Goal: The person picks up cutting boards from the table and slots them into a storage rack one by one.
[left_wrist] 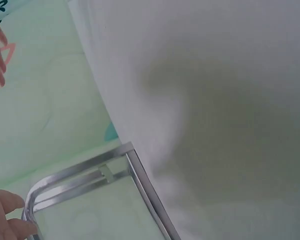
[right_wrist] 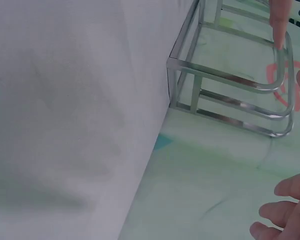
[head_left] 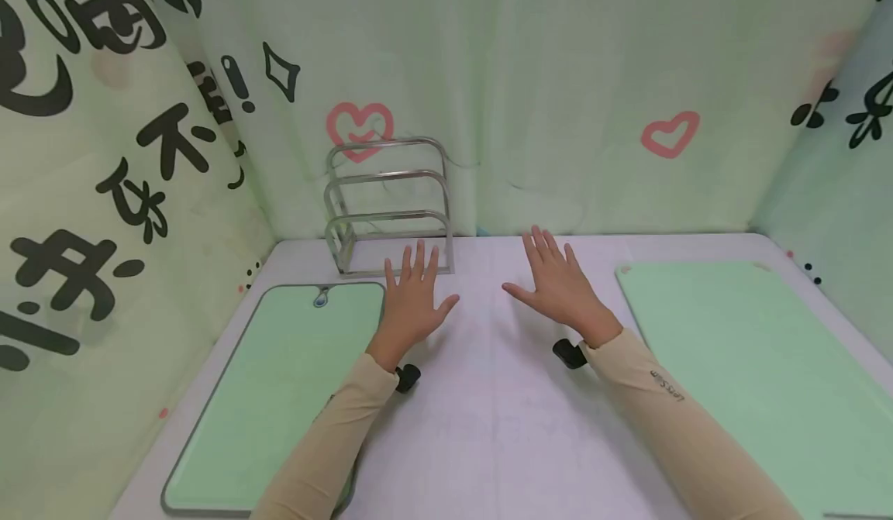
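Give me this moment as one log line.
left hand: open, empty, near metal rack | right hand: open, empty, above table | left green board, right green board: on table

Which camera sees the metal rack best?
Head view: the metal rack shows nearly whole, three hoops. The left wrist view cuts it off at the picture's bottom, the right wrist view at the top.

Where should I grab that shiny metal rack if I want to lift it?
Try the metal rack by the top of its front hoop, coming from the front and above. It stands upright with the curtain behind it, and that slim bar has open space beneath, so it should be easy to curl around.
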### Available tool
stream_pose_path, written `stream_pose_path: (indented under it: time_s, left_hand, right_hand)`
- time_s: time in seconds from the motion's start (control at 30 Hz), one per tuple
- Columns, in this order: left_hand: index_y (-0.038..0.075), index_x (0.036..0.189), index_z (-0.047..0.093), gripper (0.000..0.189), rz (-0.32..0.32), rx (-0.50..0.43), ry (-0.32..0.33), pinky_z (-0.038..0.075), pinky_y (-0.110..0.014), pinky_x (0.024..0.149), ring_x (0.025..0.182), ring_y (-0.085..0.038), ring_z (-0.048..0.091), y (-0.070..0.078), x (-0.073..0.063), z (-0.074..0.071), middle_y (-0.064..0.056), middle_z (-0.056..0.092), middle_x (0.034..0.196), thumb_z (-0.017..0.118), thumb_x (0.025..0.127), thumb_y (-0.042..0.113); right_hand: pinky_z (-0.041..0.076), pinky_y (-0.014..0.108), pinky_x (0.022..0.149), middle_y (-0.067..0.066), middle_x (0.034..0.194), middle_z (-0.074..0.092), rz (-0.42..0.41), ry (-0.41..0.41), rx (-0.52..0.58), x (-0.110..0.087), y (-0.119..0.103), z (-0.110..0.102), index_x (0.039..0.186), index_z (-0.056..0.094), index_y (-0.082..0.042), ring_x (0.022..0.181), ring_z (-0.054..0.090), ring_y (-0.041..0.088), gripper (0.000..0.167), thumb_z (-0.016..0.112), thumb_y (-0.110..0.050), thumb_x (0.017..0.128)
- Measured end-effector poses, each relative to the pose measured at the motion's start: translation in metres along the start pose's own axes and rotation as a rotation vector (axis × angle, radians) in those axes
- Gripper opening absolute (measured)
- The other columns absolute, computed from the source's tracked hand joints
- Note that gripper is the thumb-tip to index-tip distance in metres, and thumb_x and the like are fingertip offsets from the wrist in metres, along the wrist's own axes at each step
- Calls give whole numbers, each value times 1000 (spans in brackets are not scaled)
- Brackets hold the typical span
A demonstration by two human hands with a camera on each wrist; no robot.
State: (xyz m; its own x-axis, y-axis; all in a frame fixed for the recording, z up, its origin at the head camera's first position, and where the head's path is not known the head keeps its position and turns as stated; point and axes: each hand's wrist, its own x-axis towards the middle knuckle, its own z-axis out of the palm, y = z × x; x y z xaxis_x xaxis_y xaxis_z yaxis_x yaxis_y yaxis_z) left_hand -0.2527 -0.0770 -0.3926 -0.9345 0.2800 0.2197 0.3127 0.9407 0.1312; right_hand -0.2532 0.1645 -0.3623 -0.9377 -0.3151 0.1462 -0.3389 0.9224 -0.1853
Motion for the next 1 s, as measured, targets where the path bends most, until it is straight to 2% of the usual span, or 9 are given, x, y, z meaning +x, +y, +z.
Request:
stream_pose_path:
  time_s: [0.2, 0.37, 0.57, 0.73, 1.0]
  left_hand:
    - [12, 152, 10, 81, -19, -33, 26, 2, -61, 115, 147, -33, 5, -13, -1, -4, -13, 6, 159, 49, 93, 51]
    - [11, 152, 9, 82, -32, -39, 54, 4, -63, 113, 147, -34, 7, -24, -1, -7, -14, 7, 159, 50, 92, 50]
    - [8, 151, 14, 81, -34, -59, 116, 8, -65, 112, 146, -35, 11, -34, 3, -12, -15, 8, 158, 53, 92, 47]
    - [9, 152, 10, 82, -49, -69, 144, 9, -65, 112, 146, -34, 8, -45, 2, -11, -15, 8, 159, 54, 92, 46]
    - [8, 152, 9, 82, -69, -88, 169, 6, -65, 112, 146, -36, 6, -59, 4, -9, -16, 5, 159, 54, 92, 43]
  right_hand:
    - [8, 57, 116, 19, 158, 4, -1, -8, 60, 9, -5, -3, 150, 6, 1, 146, 5, 35, 93, 51, -53, 90]
    - [7, 56, 116, 17, 158, 2, -18, -16, 67, 17, -10, -8, 150, 3, 0, 147, 4, 33, 94, 51, -55, 90]
    - [8, 55, 117, 17, 158, 3, -42, 1, 81, 28, -13, -14, 150, 2, -1, 147, 5, 33, 93, 51, -53, 91]
    - [7, 53, 117, 14, 159, 4, -47, -17, 135, 35, -20, -14, 151, 1, -3, 147, 5, 30, 94, 52, -53, 90]
    - [8, 52, 118, 13, 159, 5, -73, -9, 127, 46, -25, -13, 151, 1, -3, 147, 6, 29, 94, 52, -53, 90]
